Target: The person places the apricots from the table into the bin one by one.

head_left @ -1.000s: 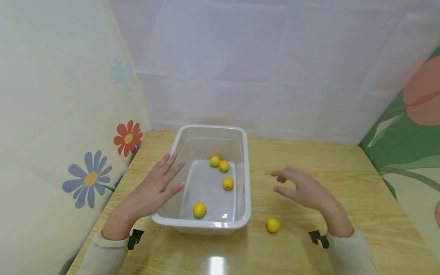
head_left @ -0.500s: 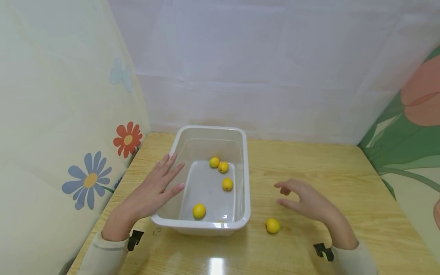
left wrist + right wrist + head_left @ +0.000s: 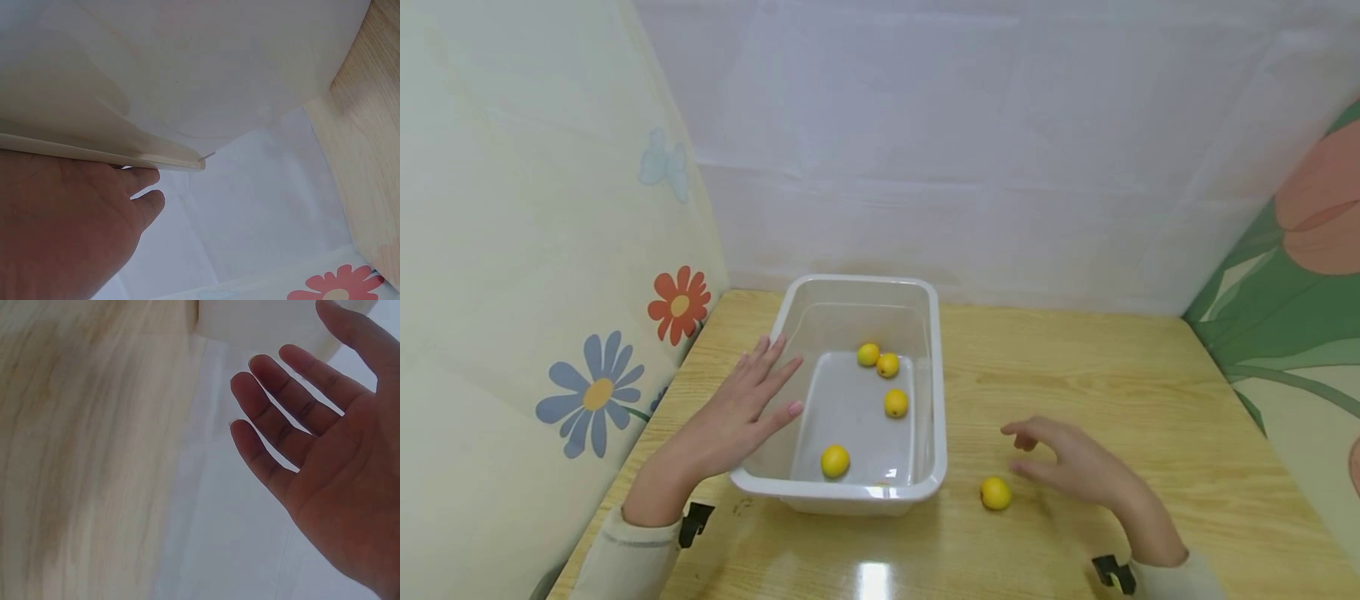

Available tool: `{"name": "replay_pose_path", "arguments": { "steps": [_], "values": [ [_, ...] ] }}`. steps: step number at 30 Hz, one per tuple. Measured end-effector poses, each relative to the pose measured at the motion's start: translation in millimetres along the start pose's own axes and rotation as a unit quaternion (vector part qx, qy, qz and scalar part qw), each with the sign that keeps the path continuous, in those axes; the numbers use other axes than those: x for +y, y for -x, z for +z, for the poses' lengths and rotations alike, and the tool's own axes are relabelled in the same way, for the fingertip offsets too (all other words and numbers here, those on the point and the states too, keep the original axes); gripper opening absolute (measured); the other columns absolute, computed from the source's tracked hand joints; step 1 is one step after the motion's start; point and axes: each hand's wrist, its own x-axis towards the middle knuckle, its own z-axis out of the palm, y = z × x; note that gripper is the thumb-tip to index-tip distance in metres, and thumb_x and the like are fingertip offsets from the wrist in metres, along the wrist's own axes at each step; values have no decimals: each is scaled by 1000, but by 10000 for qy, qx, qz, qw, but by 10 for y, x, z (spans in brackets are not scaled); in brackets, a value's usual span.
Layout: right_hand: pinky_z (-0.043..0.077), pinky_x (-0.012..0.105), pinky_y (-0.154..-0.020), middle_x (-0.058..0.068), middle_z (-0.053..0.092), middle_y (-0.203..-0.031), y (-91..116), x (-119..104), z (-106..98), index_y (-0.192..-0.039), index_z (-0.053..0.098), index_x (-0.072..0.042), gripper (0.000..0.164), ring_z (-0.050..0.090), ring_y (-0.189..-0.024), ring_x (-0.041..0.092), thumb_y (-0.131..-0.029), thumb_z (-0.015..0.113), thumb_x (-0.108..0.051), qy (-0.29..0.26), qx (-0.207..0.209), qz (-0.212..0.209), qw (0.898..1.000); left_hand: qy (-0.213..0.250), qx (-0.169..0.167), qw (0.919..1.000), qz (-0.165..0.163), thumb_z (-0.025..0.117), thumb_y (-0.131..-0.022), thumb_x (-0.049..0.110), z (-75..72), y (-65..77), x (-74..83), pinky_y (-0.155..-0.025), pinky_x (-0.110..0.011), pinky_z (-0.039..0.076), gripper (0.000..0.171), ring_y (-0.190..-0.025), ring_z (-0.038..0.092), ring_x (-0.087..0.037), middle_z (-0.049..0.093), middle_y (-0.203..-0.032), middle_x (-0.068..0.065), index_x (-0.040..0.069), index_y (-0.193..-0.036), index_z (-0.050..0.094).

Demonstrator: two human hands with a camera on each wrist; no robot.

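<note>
A white plastic tub (image 3: 938, 400) stands on the table with several small yellow-orange citrus fruits in it, one of them a fruit (image 3: 835, 461) near its front. My left hand (image 3: 737, 412) rests with spread, straight fingers on the tub's left rim, and the left wrist view has its palm under that rim (image 3: 94, 155). One more yellow fruit (image 3: 996, 493) lies on the table right of the tub. Just behind and right of that fruit hovers my right hand (image 3: 1071, 458), its fingers loosely bent and holding nothing. In the right wrist view its palm (image 3: 344, 481) faces the camera.
The wooden table (image 3: 1075, 358) extends to the right and in front of the tub. A white sheet (image 3: 962, 167) closes off the back. Flower-printed panels stand at the left (image 3: 512, 250) and right (image 3: 1285, 333).
My right hand has moved toward the near side and slightly right, down closer to the fruit on the table. The left hand, the tub and the fruits stay where they were.
</note>
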Motion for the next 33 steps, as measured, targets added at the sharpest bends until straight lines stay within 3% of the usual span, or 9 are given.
{"name": "replay_pose_path", "arguments": {
  "steps": [11,27,33],
  "values": [
    [55,51,-91,1,69,-112,55,23,108,-137,61,-8,57,65,-102,21,-96,65,-48,-194,-264,-63,9994,-23,-3,10000,3,47,-105,50,-2,1,3,-126,-56,5,68,-157,-5,-30,5,-171,-6,16,-161,29],
    [55,48,-92,1,69,-115,97,56,221,-135,62,-9,56,65,-104,19,-93,70,-45,-265,-506,-57,9983,-52,8,10000,4,47,-104,51,1,3,3,-125,-58,6,69,-157,-3,-33,5,-171,-7,16,-161,30],
    [55,42,-94,-5,68,-113,108,66,271,-133,64,-11,55,64,-103,14,-91,73,-45,-140,-434,-139,9989,-79,28,10000,41,47,-105,51,6,1,-7,-125,-57,6,68,-157,-3,-33,5,-171,-7,15,-161,30]
  ]
}}
